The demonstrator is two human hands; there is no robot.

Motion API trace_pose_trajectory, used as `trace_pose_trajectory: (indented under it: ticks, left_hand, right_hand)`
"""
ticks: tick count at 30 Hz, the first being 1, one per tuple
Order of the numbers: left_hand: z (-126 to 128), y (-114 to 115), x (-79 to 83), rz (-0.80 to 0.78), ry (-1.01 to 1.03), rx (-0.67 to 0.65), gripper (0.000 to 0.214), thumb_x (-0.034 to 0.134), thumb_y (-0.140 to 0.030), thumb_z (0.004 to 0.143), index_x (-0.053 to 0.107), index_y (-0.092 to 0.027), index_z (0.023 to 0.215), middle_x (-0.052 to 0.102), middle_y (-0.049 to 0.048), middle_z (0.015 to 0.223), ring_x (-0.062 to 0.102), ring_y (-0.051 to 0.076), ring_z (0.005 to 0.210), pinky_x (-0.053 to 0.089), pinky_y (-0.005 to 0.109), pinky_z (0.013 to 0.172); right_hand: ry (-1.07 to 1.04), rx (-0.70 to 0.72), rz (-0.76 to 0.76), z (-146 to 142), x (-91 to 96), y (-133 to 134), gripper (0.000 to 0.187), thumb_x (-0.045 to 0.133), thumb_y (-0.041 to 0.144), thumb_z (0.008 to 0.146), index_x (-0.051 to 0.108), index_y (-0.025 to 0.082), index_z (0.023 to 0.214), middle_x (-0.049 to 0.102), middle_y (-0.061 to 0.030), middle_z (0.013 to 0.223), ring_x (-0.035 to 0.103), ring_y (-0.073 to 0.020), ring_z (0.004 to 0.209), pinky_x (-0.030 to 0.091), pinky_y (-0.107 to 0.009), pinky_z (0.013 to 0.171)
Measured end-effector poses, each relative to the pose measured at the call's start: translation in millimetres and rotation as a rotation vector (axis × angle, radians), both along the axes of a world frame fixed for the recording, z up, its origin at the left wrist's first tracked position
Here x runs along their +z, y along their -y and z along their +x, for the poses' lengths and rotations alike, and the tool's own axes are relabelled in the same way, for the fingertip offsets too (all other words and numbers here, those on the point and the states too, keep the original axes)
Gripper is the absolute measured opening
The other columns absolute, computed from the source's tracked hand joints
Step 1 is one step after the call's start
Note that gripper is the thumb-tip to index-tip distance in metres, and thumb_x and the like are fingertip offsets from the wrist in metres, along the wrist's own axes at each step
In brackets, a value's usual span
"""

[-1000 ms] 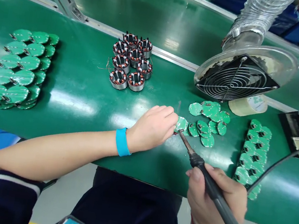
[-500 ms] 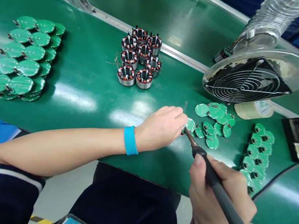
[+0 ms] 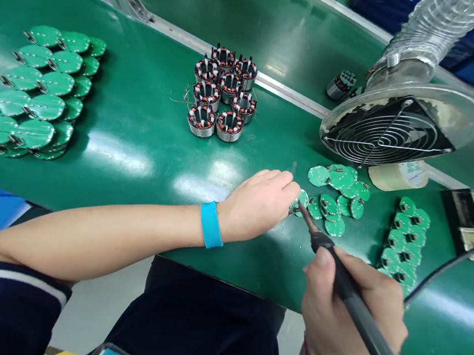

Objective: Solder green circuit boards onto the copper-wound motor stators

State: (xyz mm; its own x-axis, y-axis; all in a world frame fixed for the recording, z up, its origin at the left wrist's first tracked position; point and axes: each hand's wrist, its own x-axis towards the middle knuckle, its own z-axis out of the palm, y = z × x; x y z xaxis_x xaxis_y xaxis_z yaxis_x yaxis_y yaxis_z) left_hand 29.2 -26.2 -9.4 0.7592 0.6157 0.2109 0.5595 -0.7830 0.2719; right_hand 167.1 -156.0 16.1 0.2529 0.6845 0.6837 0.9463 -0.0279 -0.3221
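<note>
My left hand (image 3: 259,205), with a blue wristband, is closed around a small round green circuit board (image 3: 303,198). Its fingertips and most of what lies under the board are hidden from me. A black soldering iron (image 3: 347,285) is gripped in my right hand (image 3: 355,321), its thumb along the handle. The iron's tip touches or nearly touches the board beside my left fingers. Just right of it lie several loose round green boards (image 3: 336,209) on the green bench.
Wire-wound motor stators (image 3: 229,125) stand grouped behind my left hand. Stacked larger green boards (image 3: 35,133) fill the left; rows of small boards (image 3: 403,240) lie right. A fume extractor fan (image 3: 389,133) overhangs the back, near a tape roll (image 3: 398,174) and a soldering stand (image 3: 460,221).
The iron's tip has shifted slightly right and up on the board. My left hand has moved a little right. The view has turned slightly, showing more of a stator behind the fan.
</note>
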Motion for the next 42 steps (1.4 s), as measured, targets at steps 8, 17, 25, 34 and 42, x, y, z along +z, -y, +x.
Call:
trace_pose_trajectory:
  ticks: [8, 17, 25, 34, 42]
  left_hand:
    - [3, 2, -0.6, -0.015, 0.006, 0.001, 0.021, 0.043, -0.012, 0.107, 0.062, -0.016, 0.098, 0.065, 0.0097, 0.094, 0.064, 0.028, 0.096, 0.051, 0.039, 0.086]
    - [-26, -27, 10.3, -0.411, -0.077, -0.024, 0.038, 0.080, -0.039, 0.092, 0.059, -0.016, 0.115, 0.064, 0.0109, 0.118, 0.062, 0.028, 0.108, 0.053, 0.040, 0.093]
    - [-27, -27, 12.4, -0.249, -0.226, -0.071, 0.019, 0.052, -0.019, 0.105, 0.066, -0.017, 0.093, 0.070, 0.0072, 0.094, 0.064, 0.025, 0.095, 0.045, 0.039, 0.086]
    - [-22, -28, 8.8, -0.800, 0.614, -0.098, 0.006, 0.064, -0.019, 0.092, 0.058, -0.019, 0.094, 0.066, -0.0016, 0.085, 0.062, 0.013, 0.078, 0.049, 0.027, 0.074]
    - [-9, -19, -0.6, -1.110, 0.745, -0.060, 0.046, 0.068, -0.016, 0.087, 0.045, -0.022, 0.127, 0.070, -0.0051, 0.084, 0.067, 0.013, 0.080, 0.051, 0.028, 0.078]
  right_hand:
    - [-0.457, 0.180, -0.086, 7, -21.5, -21, 0.040, 0.064, 0.029, 0.105, 0.066, 0.027, 0.144, 0.082, -0.0063, 0.115, 0.083, -0.0245, 0.101, 0.069, -0.041, 0.088]
    - [-0.395, 0.381, -0.345, 18, -53.6, -51, 0.058, 0.062, 0.025, 0.102, 0.050, 0.033, 0.158, 0.069, -0.0090, 0.149, 0.068, -0.0279, 0.137, 0.057, -0.050, 0.115]
    - [-0.424, 0.398, -0.343, 21, -58.1, -49, 0.059, 0.063, 0.026, 0.103, 0.047, 0.036, 0.159, 0.069, -0.0085, 0.148, 0.066, -0.0284, 0.140, 0.057, -0.051, 0.116]
    - [-0.408, 0.439, -0.315, 22, -60.9, -50, 0.060, 0.065, 0.025, 0.101, 0.048, 0.035, 0.158, 0.072, -0.0088, 0.144, 0.069, -0.0304, 0.136, 0.059, -0.053, 0.112]
    - [-0.382, 0.457, -0.114, 12, -42.9, -49, 0.061, 0.064, 0.019, 0.101, 0.048, 0.036, 0.158, 0.076, -0.0068, 0.134, 0.073, -0.0287, 0.126, 0.056, -0.056, 0.112]
